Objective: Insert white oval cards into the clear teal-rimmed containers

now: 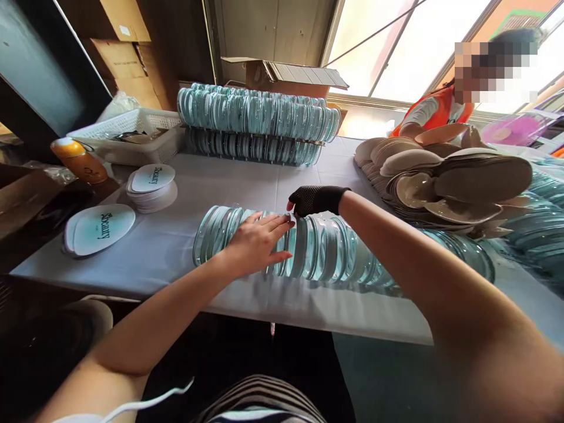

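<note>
A long row of round, clear plastic cases [326, 249], standing on edge face to face, lies across the table in front of me. My left hand [253, 244] rests on the row, bare, its fingers stretched to the right and its thumb apart. At the far edge of the same row is my right hand [306, 201] in a black fingerless glove, fingers curled down near the left fingertips. A small white edge shows between the two hands; what the right fingers grip is hidden.
Printed oval cards [101, 229] and a smaller stack of cards [152, 194] lie at left, near an orange bottle [81, 161] and a white basket [163, 150]. More cases [255, 114] are stacked behind. Beige cup-shaped pieces [480, 176] pile up at right, before a person in orange [434, 111].
</note>
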The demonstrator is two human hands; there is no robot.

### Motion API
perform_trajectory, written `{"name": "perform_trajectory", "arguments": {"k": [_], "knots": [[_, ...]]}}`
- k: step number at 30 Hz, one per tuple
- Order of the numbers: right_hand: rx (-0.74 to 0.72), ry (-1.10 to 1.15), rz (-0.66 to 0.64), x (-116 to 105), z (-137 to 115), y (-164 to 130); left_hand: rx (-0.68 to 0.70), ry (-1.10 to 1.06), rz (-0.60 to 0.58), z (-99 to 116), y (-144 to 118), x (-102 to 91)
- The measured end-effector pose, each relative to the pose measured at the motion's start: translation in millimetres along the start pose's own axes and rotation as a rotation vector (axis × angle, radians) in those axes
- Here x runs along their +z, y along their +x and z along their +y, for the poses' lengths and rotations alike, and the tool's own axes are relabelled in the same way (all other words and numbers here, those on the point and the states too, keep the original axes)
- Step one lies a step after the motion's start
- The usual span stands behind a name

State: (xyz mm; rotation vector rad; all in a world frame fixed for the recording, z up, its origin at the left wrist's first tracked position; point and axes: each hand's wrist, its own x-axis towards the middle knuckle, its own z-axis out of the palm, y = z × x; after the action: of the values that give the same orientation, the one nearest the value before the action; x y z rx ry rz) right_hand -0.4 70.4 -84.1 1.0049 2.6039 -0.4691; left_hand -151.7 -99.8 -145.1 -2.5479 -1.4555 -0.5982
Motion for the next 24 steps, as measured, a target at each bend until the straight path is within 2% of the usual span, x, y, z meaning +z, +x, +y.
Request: {"name": "perform_trajectory", "arguments": {"k": [8, 13, 16, 18, 20, 22, 24], "knots": [[-0.076, -0.100, 0.057, 3.3, -4.6, -4.6, 0.005, -0.024, -0.002, 1.1, -1.8, -0.6], [-0.138, -0.192, 0.208, 4.7, -13.7, -26.2, -0.021, -0.026, -0.006, 2.7, -1.4, -1.9], [-0.154, -0.118, 0.397, 17.0, -26.3, -56.3, -0.028, -0.022, -0.012, 4.4, -1.8, -3.9], [-0.127, -0.065, 0.539, 38.2, -38.0, -78.9, -0.031, -0.015, -0.020, 5.1, -1.8, -5.1], [-0.086, -0.057, 0.620, 72.1, -50.8, -98.8, -0.042, -0.009, -0.031, 5.3, -1.6, -6.1], [-0.051, -0.098, 0.615, 115.3, -62.7, -111.9, -0.057, -0.008, -0.043, 5.5, -1.3, -6.6], [-0.008, -0.150, 0.544, 159.4, -72.4, -117.0, -0.064, -0.008, -0.053, 6.2, -0.8, -6.4]]}}
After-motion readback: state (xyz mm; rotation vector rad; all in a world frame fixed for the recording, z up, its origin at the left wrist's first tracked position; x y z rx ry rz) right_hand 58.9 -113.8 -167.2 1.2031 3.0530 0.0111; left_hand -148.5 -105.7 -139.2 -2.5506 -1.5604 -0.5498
